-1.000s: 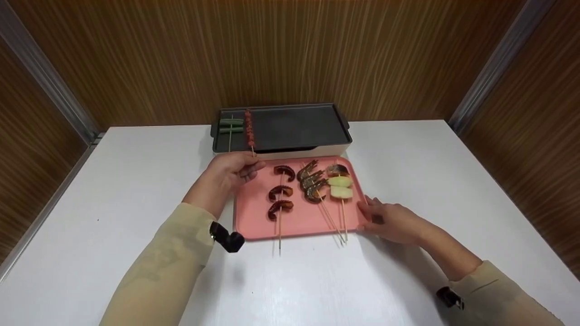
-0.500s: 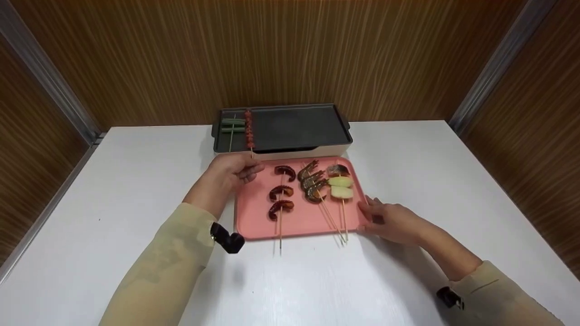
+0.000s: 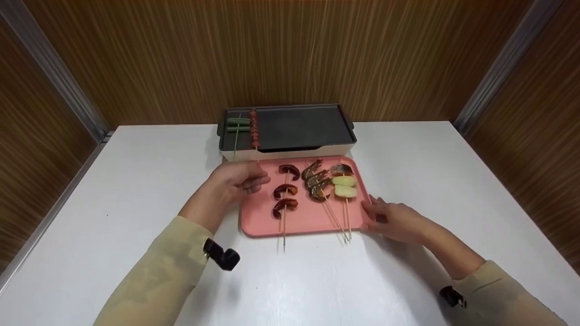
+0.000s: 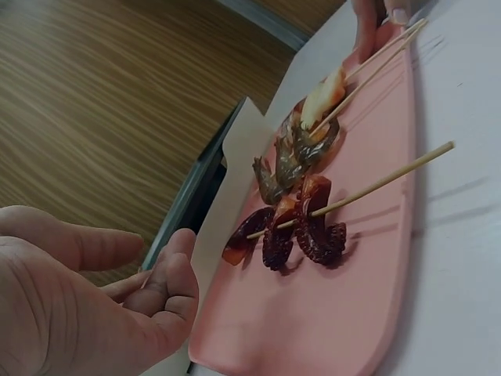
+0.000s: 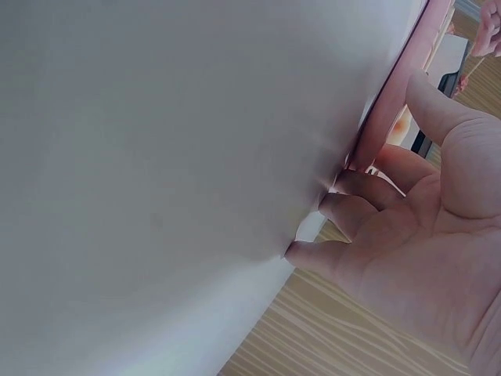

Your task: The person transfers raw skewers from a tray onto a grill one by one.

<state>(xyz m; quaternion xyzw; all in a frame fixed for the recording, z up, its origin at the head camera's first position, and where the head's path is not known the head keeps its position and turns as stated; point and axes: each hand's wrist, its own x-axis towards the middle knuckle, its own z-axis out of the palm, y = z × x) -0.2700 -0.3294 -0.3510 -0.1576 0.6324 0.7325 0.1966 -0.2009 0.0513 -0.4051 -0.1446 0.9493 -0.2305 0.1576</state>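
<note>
Wood-grain panels (image 3: 290, 54) are seen behind a white worktop (image 3: 408, 280), on which a pink tray (image 3: 267, 224) is set. From the head view, a red skewer (image 3: 254, 129) is laid on the grill (image 3: 303, 129) beyond the tray, its long axis pointed back at the left hand (image 3: 233, 179), the nearer one, over the tray's far left corner; contact cannot be told. From the left wrist, its fingers (image 4: 176, 290) are seen loosely curled, parted from the thumb, nothing visibly held. From the right wrist, the tray's right edge is gripped between the right hand's (image 5: 415, 215) thumb and fingers.

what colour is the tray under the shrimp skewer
The tray is pink, a plain salmon shade; it shows best in the head view.
</note>
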